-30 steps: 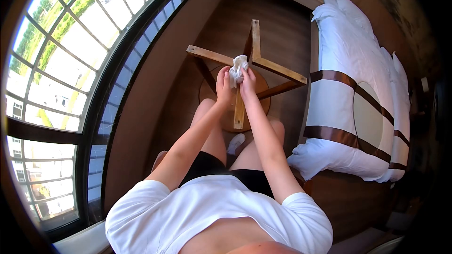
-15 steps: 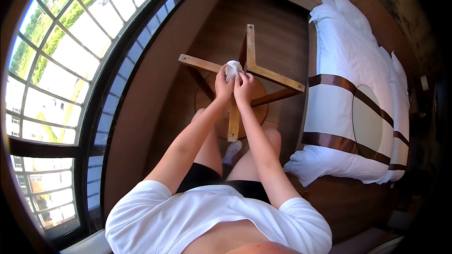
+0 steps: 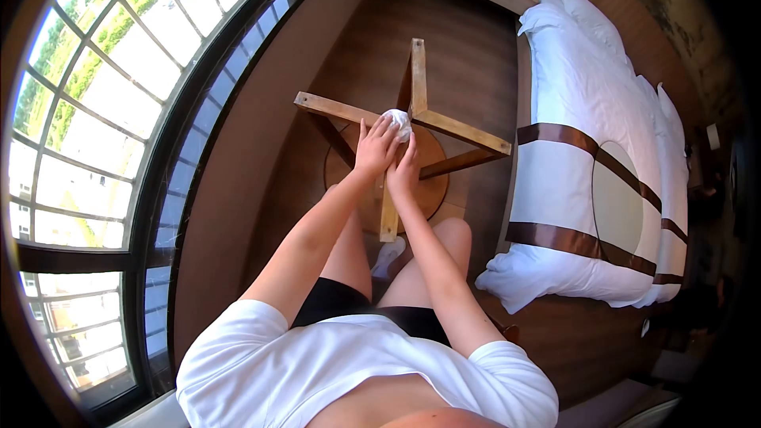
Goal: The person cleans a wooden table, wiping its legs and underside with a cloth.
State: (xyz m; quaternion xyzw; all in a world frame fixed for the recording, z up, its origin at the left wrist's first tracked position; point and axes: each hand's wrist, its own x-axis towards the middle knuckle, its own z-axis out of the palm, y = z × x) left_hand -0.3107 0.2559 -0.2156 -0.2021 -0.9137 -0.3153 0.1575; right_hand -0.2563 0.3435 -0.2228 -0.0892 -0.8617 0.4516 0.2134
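A crumpled white cloth (image 3: 398, 124) lies against the middle of a wooden cross-shaped frame (image 3: 462, 130), where its beams meet. My left hand (image 3: 376, 147) rests on the cloth's near left side, fingers spread and pointing forward. On the near right side of the cloth, my right hand (image 3: 403, 168) touches it with fingers curved around its edge. The frame's legs go down to a round wooden top (image 3: 432, 190) on the floor, between and beyond my knees.
A bed (image 3: 583, 190) with white bedding and brown bands stands on the right. Along the left runs a large barred window (image 3: 103, 111) above a brown wall (image 3: 261, 111). My white shoe (image 3: 388, 257) is on the floor near the frame.
The cloth, held up between both hands a second ago, is now bunched low at the frame's middle. My left hand has flattened over it and its fingers have spread. The view has shifted slightly.
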